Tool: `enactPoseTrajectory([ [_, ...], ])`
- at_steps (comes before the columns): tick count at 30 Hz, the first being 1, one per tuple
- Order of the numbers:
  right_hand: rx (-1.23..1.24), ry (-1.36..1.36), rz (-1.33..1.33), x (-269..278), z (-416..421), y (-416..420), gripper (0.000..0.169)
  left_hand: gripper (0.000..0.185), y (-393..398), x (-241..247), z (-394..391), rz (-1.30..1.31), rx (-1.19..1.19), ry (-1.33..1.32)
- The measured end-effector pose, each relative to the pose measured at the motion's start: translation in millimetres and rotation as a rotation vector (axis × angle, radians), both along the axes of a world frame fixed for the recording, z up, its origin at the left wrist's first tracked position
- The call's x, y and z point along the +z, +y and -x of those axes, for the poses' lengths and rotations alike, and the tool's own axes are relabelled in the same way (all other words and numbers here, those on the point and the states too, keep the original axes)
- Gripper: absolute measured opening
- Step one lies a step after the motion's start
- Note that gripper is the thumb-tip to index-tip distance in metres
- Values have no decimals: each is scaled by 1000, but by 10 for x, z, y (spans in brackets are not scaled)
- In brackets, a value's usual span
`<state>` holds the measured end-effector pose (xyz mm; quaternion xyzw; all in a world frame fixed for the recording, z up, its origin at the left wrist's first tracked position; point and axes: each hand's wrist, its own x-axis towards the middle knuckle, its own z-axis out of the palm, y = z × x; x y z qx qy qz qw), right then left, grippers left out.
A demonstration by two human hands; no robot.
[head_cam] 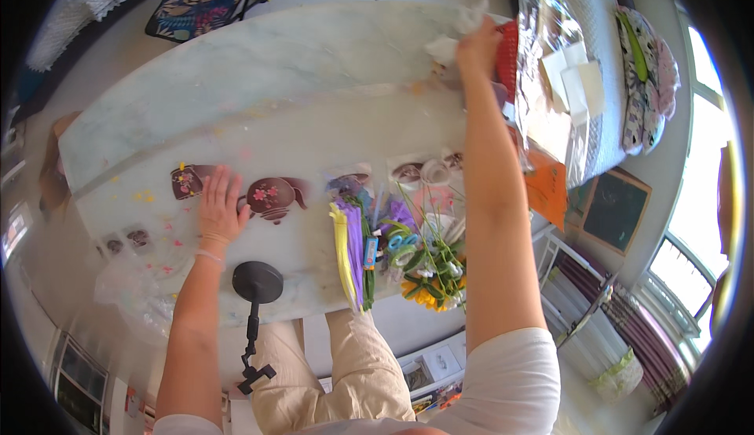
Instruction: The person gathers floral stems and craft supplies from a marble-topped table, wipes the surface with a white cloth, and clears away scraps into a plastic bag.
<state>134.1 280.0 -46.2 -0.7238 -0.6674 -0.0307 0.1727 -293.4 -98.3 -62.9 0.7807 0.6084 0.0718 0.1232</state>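
My left hand [222, 206] rests palm down on the table's clear plastic cover [283, 140], fingers slightly apart, with nothing in it. My right hand [478, 52] reaches to the far right, beside a red basket [507, 52] and white crumpled tissue [443, 49]; whether it grips anything is unclear. Between my arms lie yellow and purple craft stems [349, 252], scissors with blue handles [403, 241], a roll of green tape [403, 256], a clear tape roll [435, 171] and yellow flowers [425, 295] with green stems.
A black round-based stand [257, 282] is at the near edge. Crumpled clear plastic [132, 293] lies near left. At the right are silvery foil packaging [551, 81] and an orange bag [545, 187]. A leaf-patterned folding stool [200, 2] stands beyond the table.
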Motion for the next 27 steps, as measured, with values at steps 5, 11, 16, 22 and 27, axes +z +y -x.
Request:
enactPoseTrajectory([
  [5,29,-249,-81,-509,148,169,31,69,98,7,-190,42,20,-97],
  [11,487,466,326,-480,3241,-1205,25,68,-43,46,64,83,37,-81],
  [16,856,684,303,62,3818,-1784,33,70,-37,24,51,63,46,-106],
  [22,439,428,-9,-35,2082,-716,28,69,10,32,29,43,57,-137],
  [27,264,-48,342,-333,2738,-646,54,67,3,27,21,61,62,-136],
])
